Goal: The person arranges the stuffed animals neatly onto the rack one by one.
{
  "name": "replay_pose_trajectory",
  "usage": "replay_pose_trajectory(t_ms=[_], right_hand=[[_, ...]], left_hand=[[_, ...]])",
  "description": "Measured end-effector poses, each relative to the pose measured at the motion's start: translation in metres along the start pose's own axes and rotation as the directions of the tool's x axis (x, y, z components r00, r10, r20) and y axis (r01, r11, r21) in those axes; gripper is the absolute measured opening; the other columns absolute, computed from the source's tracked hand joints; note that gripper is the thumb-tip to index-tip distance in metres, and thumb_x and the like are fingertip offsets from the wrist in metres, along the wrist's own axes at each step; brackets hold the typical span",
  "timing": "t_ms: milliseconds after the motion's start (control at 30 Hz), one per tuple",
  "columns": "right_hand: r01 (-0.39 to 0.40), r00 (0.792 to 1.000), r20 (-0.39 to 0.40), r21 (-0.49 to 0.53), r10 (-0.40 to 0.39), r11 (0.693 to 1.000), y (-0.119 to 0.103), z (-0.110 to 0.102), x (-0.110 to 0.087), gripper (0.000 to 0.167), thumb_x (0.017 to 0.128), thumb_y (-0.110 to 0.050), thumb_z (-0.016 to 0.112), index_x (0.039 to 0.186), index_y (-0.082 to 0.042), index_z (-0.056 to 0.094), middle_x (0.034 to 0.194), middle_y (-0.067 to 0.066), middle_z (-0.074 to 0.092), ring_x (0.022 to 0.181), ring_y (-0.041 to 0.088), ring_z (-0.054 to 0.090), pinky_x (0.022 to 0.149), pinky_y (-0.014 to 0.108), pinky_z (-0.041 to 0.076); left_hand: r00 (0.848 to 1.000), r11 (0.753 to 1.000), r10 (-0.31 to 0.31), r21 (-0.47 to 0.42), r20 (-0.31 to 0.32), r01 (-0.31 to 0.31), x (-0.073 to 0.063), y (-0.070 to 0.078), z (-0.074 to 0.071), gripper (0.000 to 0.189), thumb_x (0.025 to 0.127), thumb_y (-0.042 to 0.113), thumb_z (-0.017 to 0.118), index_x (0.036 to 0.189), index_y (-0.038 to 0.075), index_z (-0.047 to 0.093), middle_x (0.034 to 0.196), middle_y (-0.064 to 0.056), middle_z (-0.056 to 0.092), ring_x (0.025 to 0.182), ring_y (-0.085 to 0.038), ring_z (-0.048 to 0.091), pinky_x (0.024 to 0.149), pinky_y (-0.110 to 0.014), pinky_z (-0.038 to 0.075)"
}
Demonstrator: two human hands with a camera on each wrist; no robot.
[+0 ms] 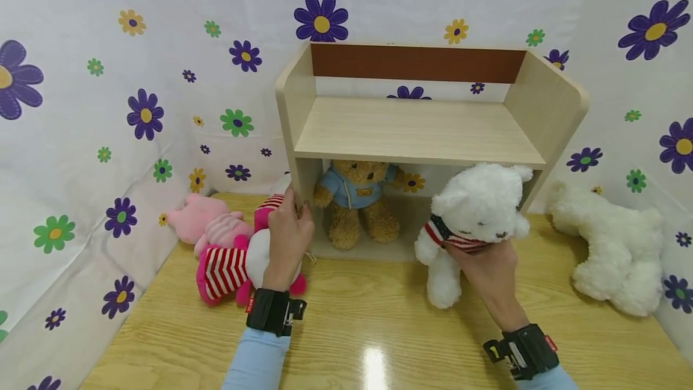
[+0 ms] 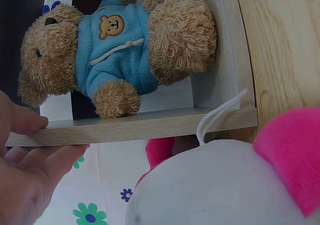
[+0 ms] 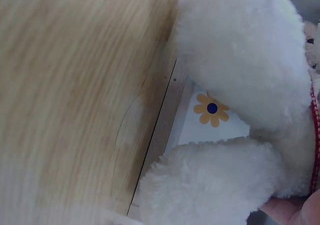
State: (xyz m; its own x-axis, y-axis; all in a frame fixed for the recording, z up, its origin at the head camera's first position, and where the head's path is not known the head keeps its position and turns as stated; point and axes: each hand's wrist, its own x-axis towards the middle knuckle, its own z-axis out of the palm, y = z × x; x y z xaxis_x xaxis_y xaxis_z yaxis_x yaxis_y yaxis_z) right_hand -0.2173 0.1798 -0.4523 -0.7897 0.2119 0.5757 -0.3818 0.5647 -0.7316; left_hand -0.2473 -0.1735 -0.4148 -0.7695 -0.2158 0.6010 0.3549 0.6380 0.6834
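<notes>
Toward the left of the tabletop (image 1: pixel 346 318), a pink plush pig (image 1: pixel 195 220) lies against a pink-and-white plush toy (image 1: pixel 224 272) with red-and-white striped parts. That toy lies just outside a pale wooden shelf (image 1: pixel 417 128), partly hidden by the left hand (image 1: pixel 289 236). This hand grips the shelf's left side panel (image 2: pixel 130 130), thumb on the inner face and fingers on the outer. Within the lower compartment, a brown teddy bear (image 1: pixel 360 197) in a blue hoodie stands upright near that panel. Farther right, a white plush bear (image 1: pixel 476 203) in a striped top is tilted in front of the compartment's right part, held by the right hand (image 1: pixel 489 272) at the chest; whether its feet touch the tabletop cannot be told. At far right, another white plush toy (image 1: pixel 617 251) lies beside the shelf, before a flower-printed backdrop (image 1: pixel 379 11).
</notes>
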Motion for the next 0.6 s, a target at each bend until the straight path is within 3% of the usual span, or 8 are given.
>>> replay_pose_trajectory(t_ms=[233,367,500,600], right_hand=[[0.056,0.998,-0.006,0.038,-0.056,0.998,0.006,0.015,0.014,0.067,0.071,-0.018,0.094,0.13,-0.017,0.062,0.119,-0.002,0.071,0.111,-0.009,0.057,0.092,0.008,0.041],[0.043,0.998,0.049,0.071,-0.047,0.997,0.004,0.023,0.023,0.068,0.074,-0.013,0.091,0.134,-0.01,0.059,0.126,0.005,0.067,0.117,-0.004,0.055,0.097,0.01,0.04],[-0.029,0.998,0.056,-0.044,0.031,0.999,0.001,0.031,0.026,0.067,0.076,-0.025,0.089,0.133,-0.009,0.057,0.124,0.007,0.068,0.118,0.01,0.06,0.095,0.029,0.05],[-0.036,0.999,0.03,-0.127,0.04,0.991,0.002,0.038,0.027,0.069,0.076,-0.031,0.089,0.132,-0.007,0.057,0.122,0.009,0.069,0.117,0.02,0.064,0.093,0.044,0.054]], left_hand=[[1.0,1.0,-0.009,0.004,0.004,0.009,0.0,0.001,0.001,0.047,0.096,0.003,0.063,0.142,0.002,0.056,0.122,-0.026,0.071,0.107,-0.041,0.072,0.087,-0.055,0.059],[1.0,1.0,-0.003,0.003,0.005,0.003,0.001,0.002,0.001,0.047,0.096,0.003,0.062,0.142,0.002,0.055,0.122,-0.026,0.072,0.105,-0.041,0.073,0.086,-0.055,0.06],[1.0,1.0,-0.01,0.002,0.005,0.01,0.0,0.002,0.0,0.046,0.096,0.004,0.061,0.142,0.002,0.055,0.122,-0.025,0.072,0.104,-0.041,0.073,0.086,-0.056,0.06],[1.0,1.0,-0.02,0.001,0.011,0.02,0.0,0.002,0.0,0.047,0.096,0.004,0.061,0.143,0.002,0.054,0.123,-0.025,0.071,0.105,-0.041,0.073,0.087,-0.056,0.059]])
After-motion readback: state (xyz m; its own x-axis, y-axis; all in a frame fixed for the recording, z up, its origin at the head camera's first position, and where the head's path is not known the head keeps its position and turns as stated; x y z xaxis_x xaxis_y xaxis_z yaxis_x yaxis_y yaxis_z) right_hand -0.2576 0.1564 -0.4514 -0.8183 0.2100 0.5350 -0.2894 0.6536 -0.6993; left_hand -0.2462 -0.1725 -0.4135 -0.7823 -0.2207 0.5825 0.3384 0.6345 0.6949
